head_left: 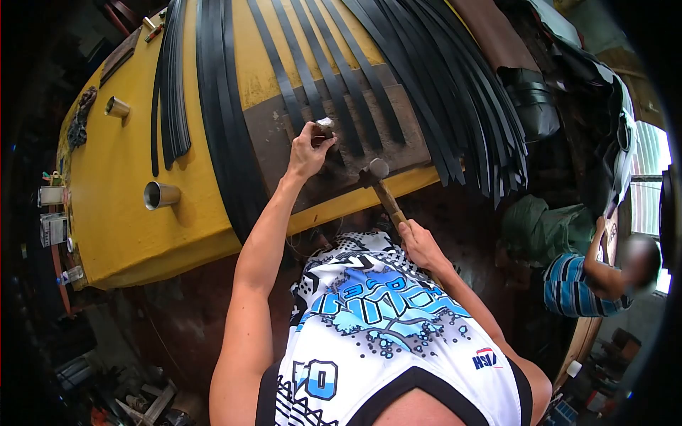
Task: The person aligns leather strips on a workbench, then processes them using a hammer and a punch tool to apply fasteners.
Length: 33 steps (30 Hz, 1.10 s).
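My left hand (310, 151) pinches a short metal punch (325, 123) with a shiny top, over the ends of black leather strips. Its lower end is partly hidden by my fingers. In my right hand (422, 245) is the wooden handle of a hammer (386, 197); the round metal head sits near the front edge of a dark board (264, 145). Several narrow black strips (362, 99) run side by side onto that board, their ends toward me.
A yellow table (128, 234) carries the board. Wide black strips (217, 113) lie left of it, and a thick bundle of strips (455, 106) hangs over the edge at right. Two metal cups (162, 195) lie on the left. Another person (586, 284) is at the far right.
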### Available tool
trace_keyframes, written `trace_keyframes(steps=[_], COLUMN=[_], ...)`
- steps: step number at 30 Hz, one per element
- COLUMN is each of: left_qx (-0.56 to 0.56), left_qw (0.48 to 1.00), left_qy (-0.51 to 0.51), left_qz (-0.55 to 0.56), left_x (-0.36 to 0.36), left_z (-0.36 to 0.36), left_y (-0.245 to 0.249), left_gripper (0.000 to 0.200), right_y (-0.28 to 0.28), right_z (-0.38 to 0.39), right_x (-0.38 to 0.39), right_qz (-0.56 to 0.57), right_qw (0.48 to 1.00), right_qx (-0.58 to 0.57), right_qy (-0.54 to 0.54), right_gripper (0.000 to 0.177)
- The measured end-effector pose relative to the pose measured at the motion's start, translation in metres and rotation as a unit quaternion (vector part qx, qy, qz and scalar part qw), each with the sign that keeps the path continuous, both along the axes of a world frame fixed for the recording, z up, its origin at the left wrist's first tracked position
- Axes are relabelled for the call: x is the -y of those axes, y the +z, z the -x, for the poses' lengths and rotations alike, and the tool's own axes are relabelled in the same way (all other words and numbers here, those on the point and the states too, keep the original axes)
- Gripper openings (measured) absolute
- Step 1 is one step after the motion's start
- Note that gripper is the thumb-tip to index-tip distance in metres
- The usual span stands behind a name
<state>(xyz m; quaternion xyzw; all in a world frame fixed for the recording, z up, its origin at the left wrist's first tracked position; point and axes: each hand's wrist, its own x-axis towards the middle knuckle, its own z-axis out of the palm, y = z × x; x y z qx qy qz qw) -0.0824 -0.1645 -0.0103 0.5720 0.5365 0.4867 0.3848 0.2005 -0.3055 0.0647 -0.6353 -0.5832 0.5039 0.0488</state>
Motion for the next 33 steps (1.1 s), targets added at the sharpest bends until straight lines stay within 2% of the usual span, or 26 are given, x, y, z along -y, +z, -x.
trace_keyframes(steps=[7, 9, 12, 14, 16, 20, 21, 23, 24, 25, 27, 28, 30, 31, 32, 33], left_qx=[0.004, -0.028, -0.042, -0.060, -0.079, -0.091, -0.095, -0.093, -0.092, -0.091, -0.060, -0.061, 0.005, 0.005, 0.171, 0.328], left_qw=[1.000, 1.000, 0.998, 0.997, 0.995, 0.992, 0.991, 0.990, 0.989, 0.989, 0.993, 0.992, 0.997, 0.997, 0.983, 0.924], left_qy=[-0.008, -0.008, -0.011, -0.001, 0.006, 0.025, 0.027, 0.037, 0.043, 0.044, 0.023, 0.028, 0.047, 0.048, 0.024, 0.002], left_qz=[-0.009, -0.011, -0.041, -0.057, -0.067, -0.083, -0.088, -0.098, -0.106, -0.107, -0.098, -0.110, -0.055, -0.063, 0.070, 0.198], left_x=[0.004, 0.009, 0.014, 0.015, 0.016, 0.019, 0.021, 0.020, 0.022, 0.024, 0.025, 0.014, 0.018, 0.005, 0.001, -0.002], left_z=[-0.002, -0.004, -0.005, -0.005, -0.006, -0.008, -0.009, -0.011, -0.012, -0.012, -0.011, -0.009, -0.012, -0.008, 0.002, 0.012], left_y=[0.000, 0.000, -0.004, -0.011, -0.018, -0.018, -0.017, -0.020, -0.023, -0.025, -0.028, -0.029, -0.036, -0.025, -0.016, -0.011], left_gripper=[0.021, 0.020, 0.020, 0.021, 0.022, 0.023, 0.023, 0.023, 0.023, 0.023, 0.022, 0.022, 0.020, 0.020, 0.020, 0.021], right_y=[0.000, 0.002, 0.021, 0.047, 0.085, 0.120, 0.111, 0.076, 0.062, 0.050, 0.048, 0.053, 0.063, 0.064, 0.060, 0.056], right_z=[0.000, 0.000, 0.006, 0.015, 0.031, 0.061, 0.063, 0.061, 0.059, 0.056, 0.048, 0.047, 0.039, 0.033, 0.027, 0.021], right_x=[-0.001, -0.002, -0.010, -0.018, -0.027, -0.053, -0.054, -0.056, -0.050, -0.057, -0.057, -0.065, -0.052, -0.057, -0.050, -0.044], right_qz=[-0.002, -0.015, 0.006, -0.051, -0.104, -0.326, -0.326, -0.335, -0.230, -0.203, -0.089, -0.101, 0.082, 0.074, 0.093, 0.112], right_qw=[1.000, 0.999, 1.000, 0.995, 0.972, 0.850, 0.850, 0.887, 0.958, 0.974, 0.993, 0.992, 0.983, 0.984, 0.980, 0.975], right_qx=[0.019, 0.022, -0.016, -0.083, -0.210, -0.414, -0.414, -0.318, -0.170, -0.017, -0.037, -0.038, -0.158, -0.158, -0.165, -0.173], right_qy=[0.012, 0.017, -0.001, -0.003, -0.017, 0.020, 0.023, 0.024, 0.009, 0.100, 0.064, 0.069, -0.037, -0.035, -0.060, -0.082], right_gripper=[0.046, 0.046, 0.045, 0.042, 0.042, 0.044, 0.044, 0.041, 0.038, 0.036, 0.040, 0.040, 0.040, 0.040, 0.040, 0.041])
